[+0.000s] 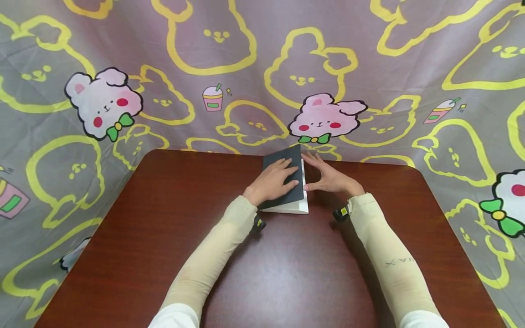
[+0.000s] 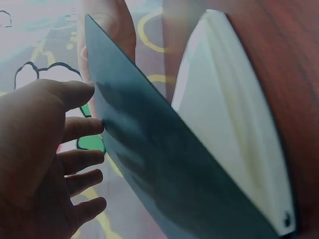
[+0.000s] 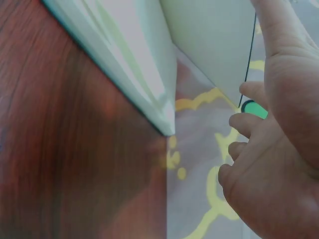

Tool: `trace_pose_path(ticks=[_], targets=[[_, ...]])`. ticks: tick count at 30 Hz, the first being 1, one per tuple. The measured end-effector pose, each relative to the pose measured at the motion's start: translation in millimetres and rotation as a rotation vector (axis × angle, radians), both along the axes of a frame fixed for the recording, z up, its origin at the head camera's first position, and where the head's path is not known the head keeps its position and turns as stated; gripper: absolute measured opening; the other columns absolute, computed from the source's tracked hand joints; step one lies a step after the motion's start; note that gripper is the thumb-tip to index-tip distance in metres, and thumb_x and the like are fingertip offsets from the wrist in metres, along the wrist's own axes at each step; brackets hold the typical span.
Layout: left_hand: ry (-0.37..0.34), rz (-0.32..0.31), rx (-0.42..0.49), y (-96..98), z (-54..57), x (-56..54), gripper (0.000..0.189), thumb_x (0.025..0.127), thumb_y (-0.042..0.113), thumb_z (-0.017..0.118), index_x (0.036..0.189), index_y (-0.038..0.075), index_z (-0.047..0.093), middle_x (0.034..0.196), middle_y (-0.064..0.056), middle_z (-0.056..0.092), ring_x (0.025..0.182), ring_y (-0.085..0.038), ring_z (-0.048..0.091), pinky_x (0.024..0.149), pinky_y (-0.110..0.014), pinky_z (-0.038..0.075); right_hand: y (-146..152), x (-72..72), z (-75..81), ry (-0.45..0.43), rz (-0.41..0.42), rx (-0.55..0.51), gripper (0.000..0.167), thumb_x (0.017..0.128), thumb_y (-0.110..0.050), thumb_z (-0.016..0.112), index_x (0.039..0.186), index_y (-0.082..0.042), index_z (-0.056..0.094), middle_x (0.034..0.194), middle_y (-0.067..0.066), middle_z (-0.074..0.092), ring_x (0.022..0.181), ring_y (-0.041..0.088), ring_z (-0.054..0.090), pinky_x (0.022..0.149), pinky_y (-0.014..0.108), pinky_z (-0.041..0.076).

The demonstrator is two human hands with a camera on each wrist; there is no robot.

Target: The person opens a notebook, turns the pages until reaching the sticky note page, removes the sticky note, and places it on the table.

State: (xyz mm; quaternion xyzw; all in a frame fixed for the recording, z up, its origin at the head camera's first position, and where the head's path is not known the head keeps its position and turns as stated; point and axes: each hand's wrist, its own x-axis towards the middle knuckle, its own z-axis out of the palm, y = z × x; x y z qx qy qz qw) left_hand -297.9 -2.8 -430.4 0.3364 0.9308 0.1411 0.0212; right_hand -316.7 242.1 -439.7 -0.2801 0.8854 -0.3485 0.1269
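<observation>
A notebook with a dark blue-grey cover and white pages lies at the far middle of the table. Its cover is lifted at a slant, apart from the pages, as the left wrist view shows. Against the outer face of this cover rests my left hand, fingers spread and fairly straight, the tips touching it. On the notebook's right side is my right hand, thumb apart from the other fingers. In the right wrist view, the right hand is close to the raised cover's free edge; whether it touches is unclear.
The brown wooden table has its far edge just behind the notebook. A grey curtain with yellow outlines and rabbit faces hangs behind it and along both sides. Each wrist carries a small black camera.
</observation>
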Motion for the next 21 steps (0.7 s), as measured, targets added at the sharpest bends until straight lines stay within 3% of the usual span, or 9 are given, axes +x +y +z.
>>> trace_pose_path(ticks=[9,16,21], targets=[[0.013,0.016,0.051,-1.6,21.5,0.9,0.061,0.105,0.047,0.049,0.155,0.011,0.044,0.166,-0.015,0.027,0.155,-0.035,0.022,0.126,-0.048,0.019,-15.4,-1.2,7.3,0.075,0.013,-0.030,0.107,0.086,-0.033,0.083,0.165,-0.015,0.013,0.172,0.011,-0.002,0.156,0.040,-0.011,0.117,0.073,0.012],[0.137,0.063,-0.048,-2.9,32.5,4.2,0.059,0.105,0.046,0.047,0.153,0.012,0.048,0.164,-0.014,0.034,0.155,-0.033,0.024,0.127,-0.044,0.017,-26.9,-2.4,11.4,0.133,0.043,-0.045,0.103,0.088,-0.026,0.081,0.164,-0.007,0.014,0.172,0.013,0.001,0.157,0.038,-0.010,0.121,0.068,0.008],[0.160,0.123,-0.131,-3.6,41.8,8.5,0.057,0.105,0.047,0.045,0.153,0.019,0.048,0.166,-0.012,0.030,0.155,-0.035,0.021,0.126,-0.050,0.020,-31.8,-0.8,11.6,0.150,0.035,-0.034,0.106,0.087,-0.029,0.082,0.163,-0.005,0.013,0.172,0.014,0.002,0.156,0.039,-0.011,0.121,0.069,0.005]])
